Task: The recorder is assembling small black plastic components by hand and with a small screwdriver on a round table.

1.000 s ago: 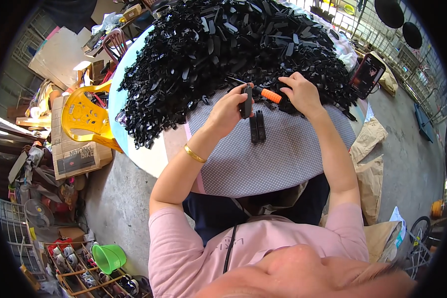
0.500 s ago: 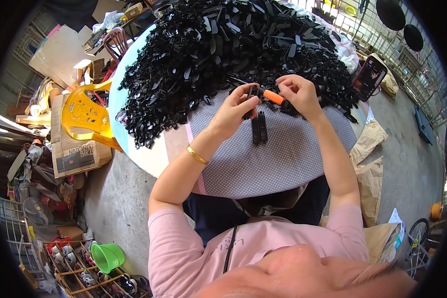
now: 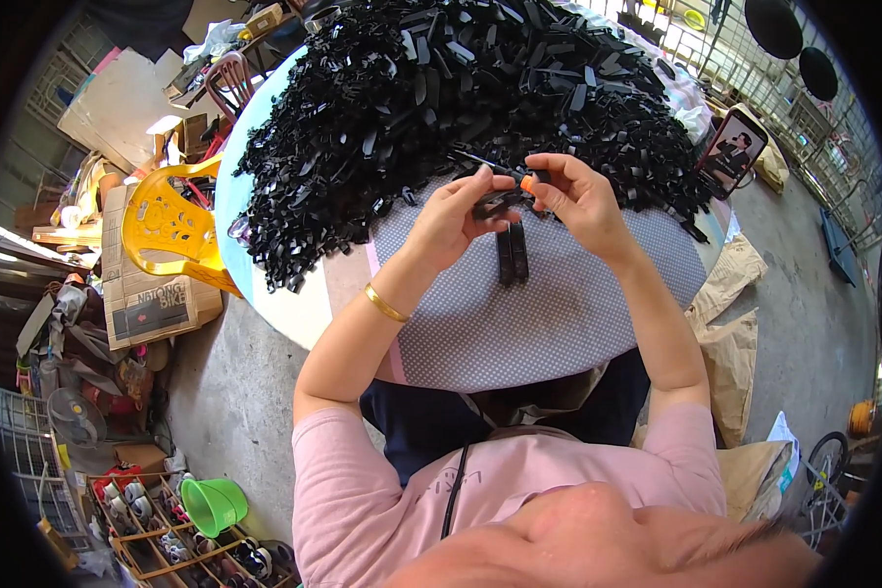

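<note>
Over the table, in front of a large heap of black plastic pieces, my two hands are close together. My left hand is closed on a small black plastic piece, which its fingers partly cover. Between the thumb and fingers of my right hand is a tool with an orange ribbed handle; only a bit of the orange shows. The tool's front end is hidden among the fingers. Just below the hands, two long black plastic pieces lie side by side on the dotted cloth.
The heap covers the far half of the round table. A phone stands upright at the table's right edge. To the left are a yellow plastic chair and a cardboard box. Brown paper bags lie at the right.
My right hand has moved left and closed around the orange handle, which was largely uncovered before. My left fingers have shifted their grip on the black piece. The phone's picture has changed.
</note>
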Available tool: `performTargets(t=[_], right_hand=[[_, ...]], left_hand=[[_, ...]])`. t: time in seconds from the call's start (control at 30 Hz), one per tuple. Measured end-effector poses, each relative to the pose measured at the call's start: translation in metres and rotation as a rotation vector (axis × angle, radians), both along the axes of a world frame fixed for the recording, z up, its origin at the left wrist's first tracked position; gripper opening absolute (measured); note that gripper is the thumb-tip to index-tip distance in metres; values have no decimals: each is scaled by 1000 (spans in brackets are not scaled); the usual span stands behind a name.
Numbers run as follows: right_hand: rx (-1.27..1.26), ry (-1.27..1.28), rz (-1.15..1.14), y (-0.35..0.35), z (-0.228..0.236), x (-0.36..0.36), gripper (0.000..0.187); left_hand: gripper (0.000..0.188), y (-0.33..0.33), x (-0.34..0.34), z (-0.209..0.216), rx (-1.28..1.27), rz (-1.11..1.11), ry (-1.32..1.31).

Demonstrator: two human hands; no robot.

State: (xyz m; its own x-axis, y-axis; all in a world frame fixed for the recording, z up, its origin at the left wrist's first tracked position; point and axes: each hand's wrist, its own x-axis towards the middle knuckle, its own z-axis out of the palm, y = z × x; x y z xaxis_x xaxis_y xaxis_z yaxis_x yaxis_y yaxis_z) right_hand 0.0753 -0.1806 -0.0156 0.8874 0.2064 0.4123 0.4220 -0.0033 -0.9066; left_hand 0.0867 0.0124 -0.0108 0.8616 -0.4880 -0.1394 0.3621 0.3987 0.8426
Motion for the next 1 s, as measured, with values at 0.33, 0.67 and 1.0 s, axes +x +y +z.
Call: performTargets(t=[0.33, 0.67, 1.0], right_hand=[[-105, -361, -135, 2, 4, -7, 15], [-349, -787, -387, 3, 2, -6, 16], [-407, -860, -448, 8, 3, -8, 16]], left_hand=[[27, -2, -4, -5, 6, -186, -132], [39, -12, -10, -7, 145, -57, -306], [38, -11, -11, -7, 129, -64, -285]])
